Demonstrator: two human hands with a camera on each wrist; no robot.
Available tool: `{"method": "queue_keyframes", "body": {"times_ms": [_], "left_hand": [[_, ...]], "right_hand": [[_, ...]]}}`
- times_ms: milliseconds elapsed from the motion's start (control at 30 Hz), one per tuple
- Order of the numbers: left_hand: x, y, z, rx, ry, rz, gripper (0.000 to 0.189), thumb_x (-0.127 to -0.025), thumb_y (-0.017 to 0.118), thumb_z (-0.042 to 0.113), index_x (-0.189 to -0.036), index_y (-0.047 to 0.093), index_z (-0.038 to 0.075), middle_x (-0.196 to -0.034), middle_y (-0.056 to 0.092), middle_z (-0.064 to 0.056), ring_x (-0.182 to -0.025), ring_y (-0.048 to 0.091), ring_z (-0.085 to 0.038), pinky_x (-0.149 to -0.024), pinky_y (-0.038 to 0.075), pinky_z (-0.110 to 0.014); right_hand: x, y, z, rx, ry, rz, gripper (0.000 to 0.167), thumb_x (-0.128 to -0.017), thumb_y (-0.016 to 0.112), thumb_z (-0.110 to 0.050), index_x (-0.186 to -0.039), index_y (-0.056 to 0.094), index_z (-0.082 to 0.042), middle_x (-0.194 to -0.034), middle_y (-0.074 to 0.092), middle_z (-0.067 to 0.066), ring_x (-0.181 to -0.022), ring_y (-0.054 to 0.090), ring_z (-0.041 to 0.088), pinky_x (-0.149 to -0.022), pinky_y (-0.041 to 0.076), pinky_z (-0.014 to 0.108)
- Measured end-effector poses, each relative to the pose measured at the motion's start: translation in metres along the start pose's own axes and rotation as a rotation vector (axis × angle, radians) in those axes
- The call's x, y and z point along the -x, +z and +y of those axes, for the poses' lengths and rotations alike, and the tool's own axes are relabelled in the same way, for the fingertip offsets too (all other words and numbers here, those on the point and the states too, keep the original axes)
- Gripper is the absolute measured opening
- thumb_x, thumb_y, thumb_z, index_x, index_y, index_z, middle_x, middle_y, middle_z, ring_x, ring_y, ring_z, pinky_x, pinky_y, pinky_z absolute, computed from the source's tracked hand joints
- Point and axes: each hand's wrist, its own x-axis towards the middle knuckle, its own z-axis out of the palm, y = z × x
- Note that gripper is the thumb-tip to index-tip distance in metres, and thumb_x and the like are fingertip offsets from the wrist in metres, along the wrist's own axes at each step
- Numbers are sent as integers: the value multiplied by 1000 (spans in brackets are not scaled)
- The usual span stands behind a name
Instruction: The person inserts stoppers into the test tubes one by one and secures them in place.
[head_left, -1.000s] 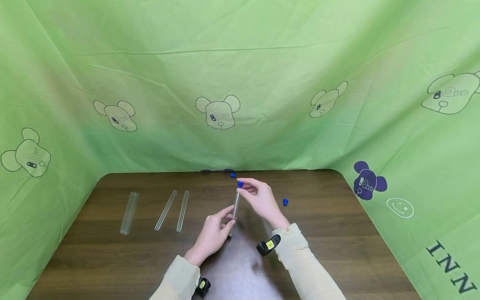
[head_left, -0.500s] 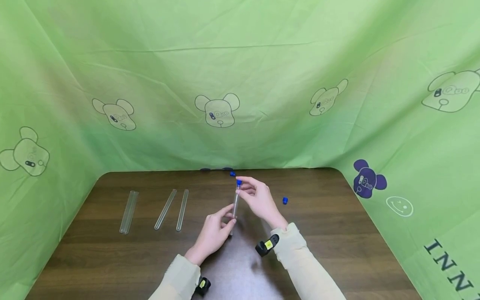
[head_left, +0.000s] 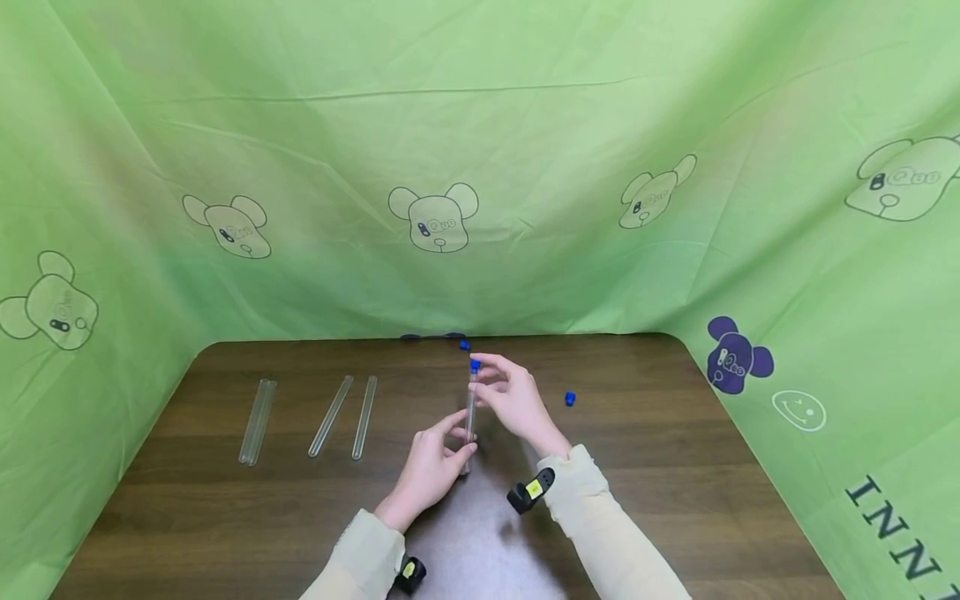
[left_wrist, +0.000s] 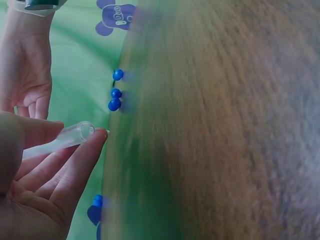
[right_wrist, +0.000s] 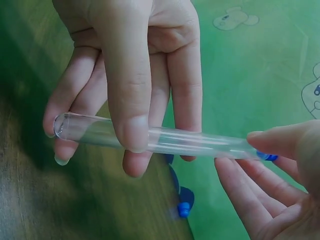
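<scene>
Near the middle of the table, my left hand [head_left: 429,468] pinches a clear glass test tube [head_left: 471,412] low on its body, between thumb and fingers. The tube stands close to upright, rounded end down. At its top is a blue cap [head_left: 476,365], which my right hand [head_left: 513,398] pinches between thumb and fingers. In the right wrist view, the cap [right_wrist: 267,156] shows at the tube's mouth, partly covered by the right fingers; how far in it sits I cannot tell. The tube's rounded end [left_wrist: 87,131] shows beside the left fingertips in the left wrist view.
Several clear test tubes lie on the left: two side by side [head_left: 257,422], one slanted tube [head_left: 331,417] and another tube [head_left: 364,418]. A loose blue cap [head_left: 464,345] lies at the table's back edge, another cap [head_left: 570,399] right of the right hand. Green cloth [head_left: 435,275] surrounds the table.
The capped tube has tipped a little more upright, its top shifting slightly left with my right hand. Both hands keep their hold; the loose tubes and caps lie as before.
</scene>
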Motion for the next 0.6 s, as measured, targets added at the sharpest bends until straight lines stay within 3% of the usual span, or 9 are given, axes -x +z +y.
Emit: {"method": "queue_keyframes", "body": {"times_ms": [233,600], "left_hand": [[0,1,-1,38,-29,-14,50,-93,70,-2,-140,54,-6,-101,74,-15,-57,70,-23,-53,56,-28],[2,0,0,113,-105,-47,50,-93,69,-1,-140,53,-9,-98,74,-16,-54,67,-17,-53,57,-30]], "right_hand": [[0,1,2,31,47,-27,54,-86,73,10,-136,64,-10,-104,69,14,-83,73,26,-71,60,35],[3,1,10,-22,75,-90,57,-87,72,10,-140,58,-6,-112,65,29,-82,73,30,-75,60,37]]}}
